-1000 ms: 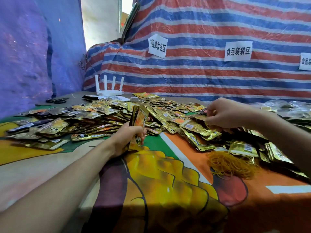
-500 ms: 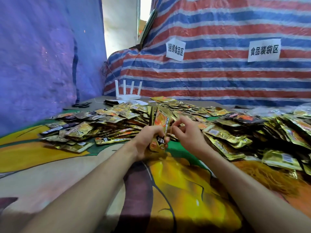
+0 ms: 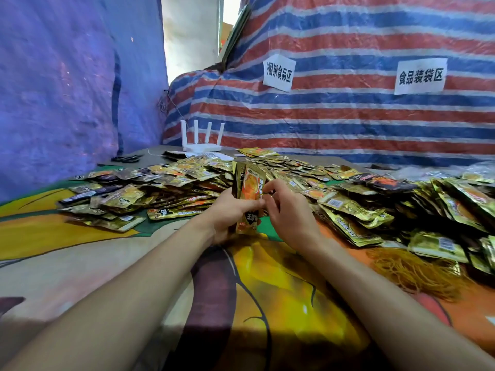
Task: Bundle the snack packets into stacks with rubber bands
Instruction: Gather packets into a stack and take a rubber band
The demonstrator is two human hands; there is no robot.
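My left hand (image 3: pixel 232 212) grips a small stack of gold and orange snack packets (image 3: pixel 250 187), held upright above the table's middle. My right hand (image 3: pixel 285 210) is against the stack's right edge, its thumb and fingers curled and pinching at the front packet. Whether a rubber band is between those fingers I cannot tell. A wide heap of loose snack packets (image 3: pixel 171 188) covers the table behind and to both sides. A tangle of orange rubber bands (image 3: pixel 412 271) lies on the cloth at the right, beside my right forearm.
A colourful printed cloth (image 3: pixel 80 253) covers the table. A white router (image 3: pixel 202 145) and black scissors (image 3: pixel 126 158) sit at the far left back. Striped tarpaulin (image 3: pixel 348 116) with paper signs forms the back wall; a blue sheet (image 3: pixel 67 89) hangs at the left.
My right hand left the packet heap at the right and came across to the stack in my left hand. The camera view has swung left and closer.
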